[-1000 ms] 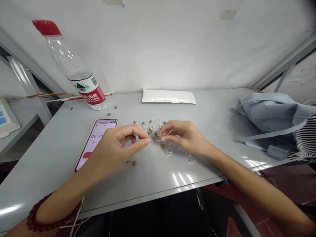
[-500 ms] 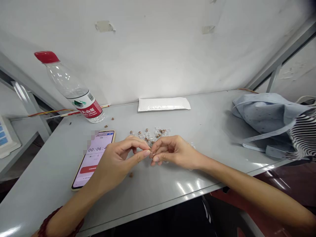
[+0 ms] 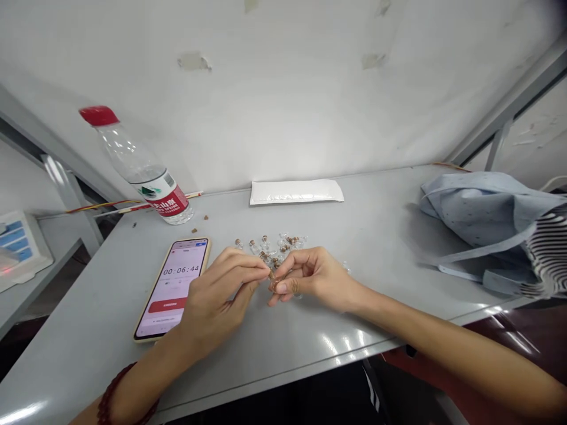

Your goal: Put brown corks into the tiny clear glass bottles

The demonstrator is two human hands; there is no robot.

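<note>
At the frame's centre, the left hand (image 3: 228, 290) is pinching a cork (image 3: 271, 275). The right hand (image 3: 318, 278) is gripping a glass bottle (image 3: 277, 285).

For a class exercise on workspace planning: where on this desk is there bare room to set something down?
Bare desk shows between white packet and blue bag, and between the right hand and front edge. Crowded: around the tiny bottles and left hand, and by the phone and water bottle.

The right hand (image 3: 315, 276) mostly hides a vial (image 3: 275, 284); the left hand (image 3: 224, 289) covers part of the phone (image 3: 170, 283); the right edge cuts the bag (image 3: 482, 206).
</note>
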